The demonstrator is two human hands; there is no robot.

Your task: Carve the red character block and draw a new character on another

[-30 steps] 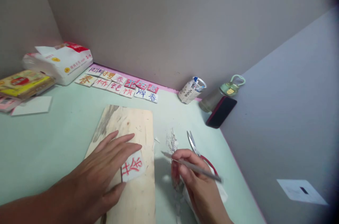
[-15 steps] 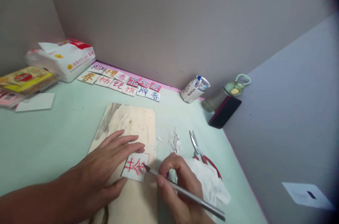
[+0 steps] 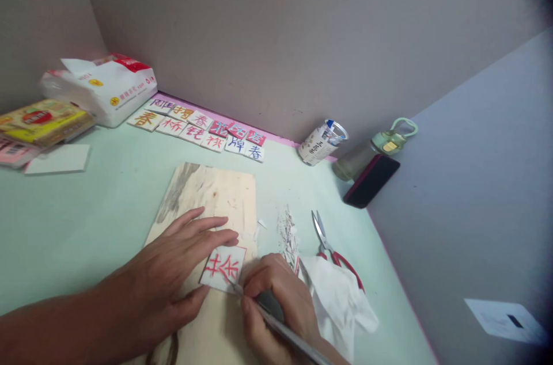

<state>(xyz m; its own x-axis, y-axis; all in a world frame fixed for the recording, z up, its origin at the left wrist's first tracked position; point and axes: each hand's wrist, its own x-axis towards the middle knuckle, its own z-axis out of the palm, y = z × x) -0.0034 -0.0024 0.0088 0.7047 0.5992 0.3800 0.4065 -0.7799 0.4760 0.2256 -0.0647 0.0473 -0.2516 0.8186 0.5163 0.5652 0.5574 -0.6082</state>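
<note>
Dull grey wall (image 3: 242, 31) at far side, meets another at left corner. Paler bluish wall (image 3: 484, 140) on right. Table (image 3: 108, 204) top light green, pink edging. Dim, soft light.

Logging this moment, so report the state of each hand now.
Left hand: open, fingers spread, holding nothing, resting over the board beside the tile.
Right hand: closed on the knife, its tip at the tile.
</note>
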